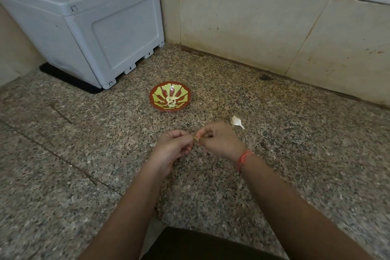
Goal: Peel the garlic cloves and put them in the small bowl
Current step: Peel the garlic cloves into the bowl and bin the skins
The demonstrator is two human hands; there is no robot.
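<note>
Head view, both hands [173, 146] [217, 142] pinching garlic clove [196, 138]

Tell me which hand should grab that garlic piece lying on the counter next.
Probably the right. The right hand is close to the garlic piece on the counter, while the left hand lies farther off, on the other side. Both hands now pinch a clove between them.

both hands [197, 140] pinching one garlic clove [196, 138] — peeled cloves [171, 101] in small bowl [155, 93], granite counter [84, 143]

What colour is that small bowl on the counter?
Red-brown with light green leaf-like shapes inside, per the head view: small bowl.
</note>
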